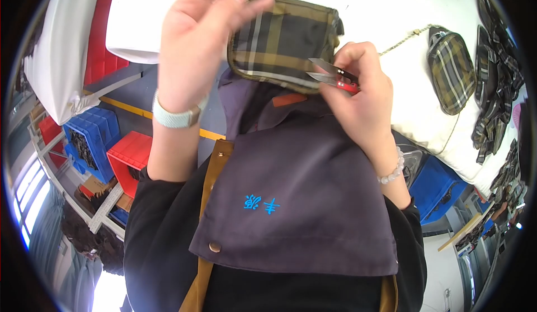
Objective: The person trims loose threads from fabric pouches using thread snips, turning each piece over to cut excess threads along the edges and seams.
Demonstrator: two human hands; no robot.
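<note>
A plaid pouch in olive, black and white [285,41] lies on the white tabletop in front of me. Over its left edge is my left hand [210,18], raised and wearing a light-banded watch; its fingers are smeared by motion, so what they hold, if anything, is unclear. My right hand [363,83], with a beaded bracelet, is closed around small thread snips with red and black handles [348,86]. The snips' two blades are apart and point left over the pouch's lower right part.
Another plaid pouch [452,71] with a cord lies on the table at the right, beside a pile of plaid pieces [495,110]. Blue crates [436,186] and a red crate [131,158] stand lower down. A dark apron [302,189] covers my front.
</note>
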